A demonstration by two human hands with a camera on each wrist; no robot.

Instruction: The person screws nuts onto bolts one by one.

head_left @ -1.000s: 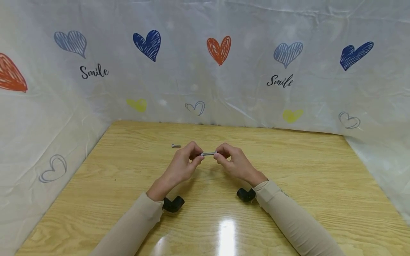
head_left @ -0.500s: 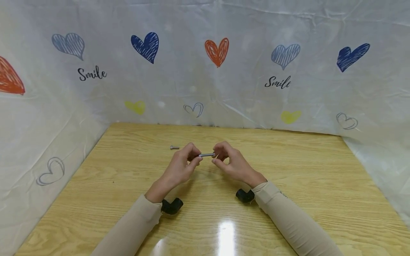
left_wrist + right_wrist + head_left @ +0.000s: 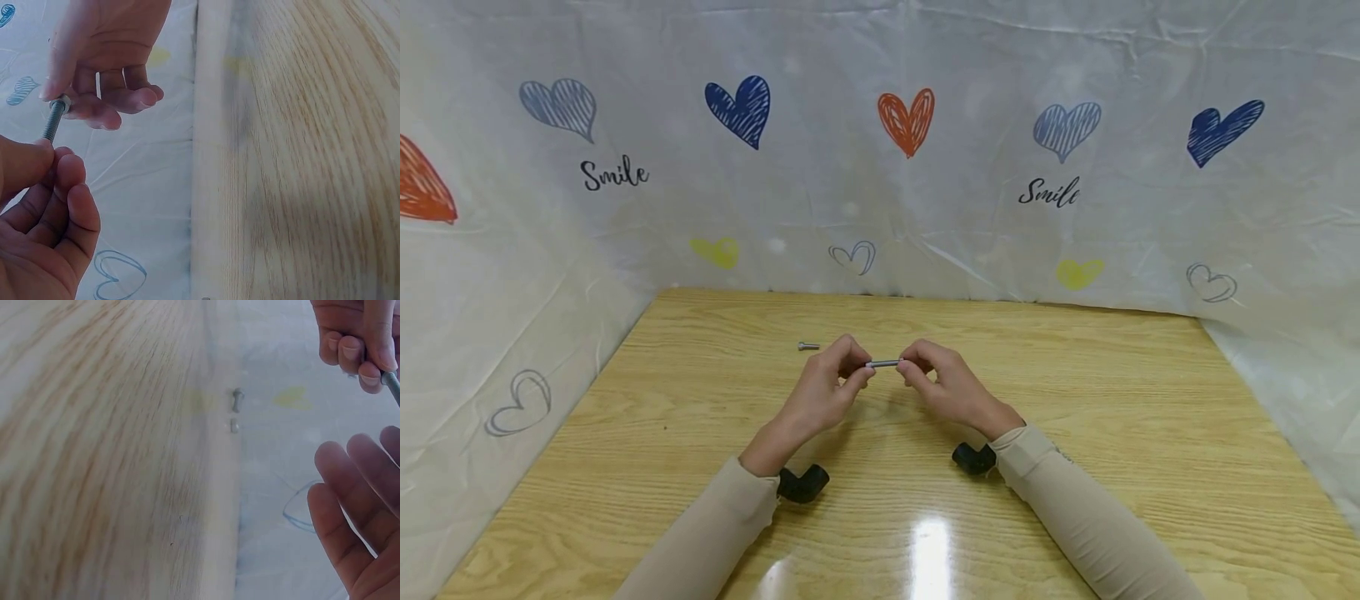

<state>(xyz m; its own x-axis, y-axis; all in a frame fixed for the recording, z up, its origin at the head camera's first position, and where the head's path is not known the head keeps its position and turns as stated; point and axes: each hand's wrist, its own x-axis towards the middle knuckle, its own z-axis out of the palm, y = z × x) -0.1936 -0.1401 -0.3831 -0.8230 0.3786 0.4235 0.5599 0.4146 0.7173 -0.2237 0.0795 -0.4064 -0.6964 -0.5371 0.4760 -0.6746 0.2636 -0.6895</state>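
Above the middle of the table, my left hand [image 3: 827, 379] pinches one end of a silver metal bolt [image 3: 883, 363] between thumb and fingers. The bolt lies nearly level, its threaded shank showing between both hands. In the left wrist view a hex nut [image 3: 62, 102] sits on the bolt's far end. My right hand [image 3: 951, 383] pinches this nut with thumb and forefinger, its other fingers loosely bent. The right wrist view cuts off the right thumb and forefinger. A second bolt [image 3: 808, 346] lies on the table just beyond the left hand.
The wooden table [image 3: 1075, 400] meets a white cloth backdrop [image 3: 820, 200] printed with hearts at its far edge. Black wrist pieces [image 3: 803, 483] jut from below both sleeves. A small blurred piece [image 3: 234, 425] shows near the second bolt in the right wrist view.
Half a second ago the right thumb and forefinger were spread apart around the nut; now they pinch it again, as they did a second ago. The left hand keeps its hold.
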